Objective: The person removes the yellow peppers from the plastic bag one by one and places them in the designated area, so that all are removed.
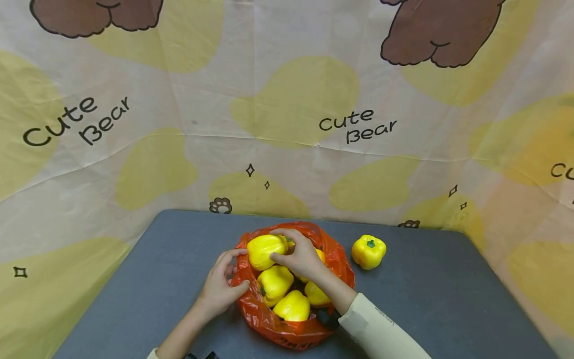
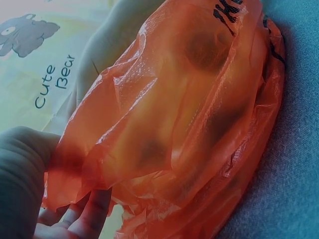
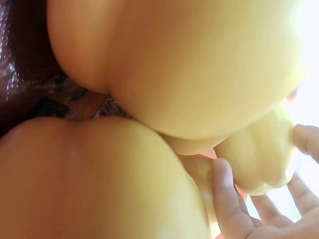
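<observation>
A red plastic bag (image 1: 257, 316) stands with its mouth spread, holding several yellow bell peppers, among them one at the front (image 1: 293, 306). My right hand (image 1: 301, 252) reaches over the bag and grips a yellow bell pepper (image 1: 263, 251) at the far left of the pile, thumb on the near side, fingers over the top. The same pepper (image 3: 259, 149) shows between thumb and fingers in the right wrist view. At the bag's left rim, my left hand (image 1: 221, 284) holds the plastic; in the left wrist view thumb and fingers lie on either side of the bag (image 2: 149, 124).
One more yellow bell pepper (image 1: 368, 252) rests on the grey table (image 1: 430, 299), right of the bag. Behind the table hangs a cloth backdrop (image 1: 287, 169) printed with bears and lettering. A dark object (image 1: 328, 319) shows by my right wrist.
</observation>
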Motion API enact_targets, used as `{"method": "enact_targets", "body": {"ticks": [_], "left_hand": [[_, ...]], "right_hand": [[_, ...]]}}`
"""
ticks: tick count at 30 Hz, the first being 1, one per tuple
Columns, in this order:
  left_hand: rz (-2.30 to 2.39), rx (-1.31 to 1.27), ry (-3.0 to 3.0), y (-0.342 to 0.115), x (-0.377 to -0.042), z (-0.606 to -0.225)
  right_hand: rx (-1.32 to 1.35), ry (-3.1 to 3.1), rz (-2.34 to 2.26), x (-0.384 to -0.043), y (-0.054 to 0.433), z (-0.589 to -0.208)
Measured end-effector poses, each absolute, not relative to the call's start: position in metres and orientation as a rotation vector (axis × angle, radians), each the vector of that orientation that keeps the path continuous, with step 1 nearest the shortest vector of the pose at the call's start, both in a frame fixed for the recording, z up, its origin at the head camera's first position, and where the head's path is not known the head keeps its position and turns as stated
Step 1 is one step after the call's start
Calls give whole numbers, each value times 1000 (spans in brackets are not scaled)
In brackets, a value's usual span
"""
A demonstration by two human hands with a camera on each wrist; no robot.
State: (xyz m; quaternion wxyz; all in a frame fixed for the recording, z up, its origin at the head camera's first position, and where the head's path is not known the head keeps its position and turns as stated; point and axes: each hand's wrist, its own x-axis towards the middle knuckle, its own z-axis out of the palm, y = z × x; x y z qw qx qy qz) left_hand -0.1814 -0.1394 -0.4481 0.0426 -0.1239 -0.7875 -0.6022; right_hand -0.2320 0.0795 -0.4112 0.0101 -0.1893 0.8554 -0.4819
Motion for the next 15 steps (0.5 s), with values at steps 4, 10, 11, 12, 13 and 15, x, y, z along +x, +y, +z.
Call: {"method": "enact_targets", "body": {"ticks": [4,10,11,12,13,15], "left_hand": [[-1856,-366,-2413,-139,-181,-448],[-1859,-339,-2430,-139,-181,-448],[-1853,-338,-2433,-139,-181,-448],[-1850,-340,-2432,-138,-181,-448],[-1848,-342,-2431,-138,-181,-448],[-1839,-348,-2428,-138,-181,-448]], "right_hand": [[-563,2635,-1544,-230,81,-410],[-562,2609,-1589,-227,85,-407],[-562,2608,-1593,-227,86,-406],[-560,2608,-1596,-226,87,-405],[-565,2613,-1597,-226,89,-405],[-563,2621,-1600,-225,91,-404]]}}
